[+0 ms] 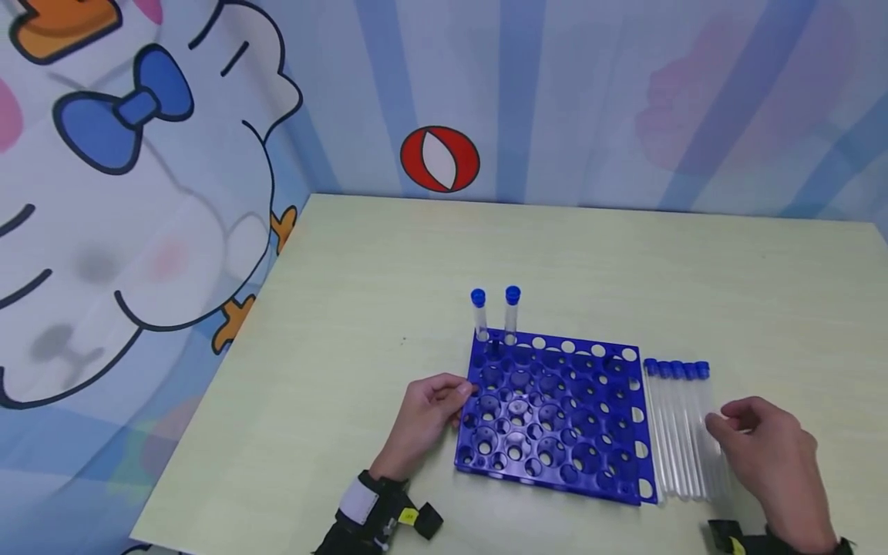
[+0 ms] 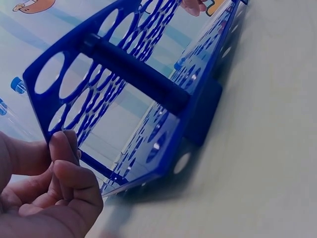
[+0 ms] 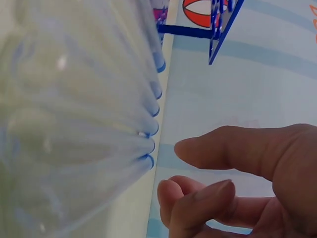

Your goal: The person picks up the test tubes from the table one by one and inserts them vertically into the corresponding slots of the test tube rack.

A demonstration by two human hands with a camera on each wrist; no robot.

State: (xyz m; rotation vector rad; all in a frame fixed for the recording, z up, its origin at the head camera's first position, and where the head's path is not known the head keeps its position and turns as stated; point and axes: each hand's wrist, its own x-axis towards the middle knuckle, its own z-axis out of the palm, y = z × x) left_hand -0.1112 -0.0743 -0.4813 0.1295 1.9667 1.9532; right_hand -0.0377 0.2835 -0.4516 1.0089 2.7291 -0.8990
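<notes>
A blue test tube rack (image 1: 555, 416) stands on the table. Two blue-capped test tubes (image 1: 511, 312) rise upright from holes at its back left corner. With thumb and fingers, my left hand (image 1: 426, 412) pinches the rack's left edge; the left wrist view shows this grip at a corner of the upper plate (image 2: 37, 94). Several capped tubes (image 1: 683, 432) lie side by side along the rack's right side, caps toward the back. Just right of them hovers my right hand (image 1: 770, 447), fingers loosely bent. In the right wrist view a gap parts thumb and fingers, with nothing held.
The pale table (image 1: 347, 308) reaches back to a wall printed with cartoons (image 1: 576, 100). A white cartoon figure (image 1: 139, 231) covers the panel on the left.
</notes>
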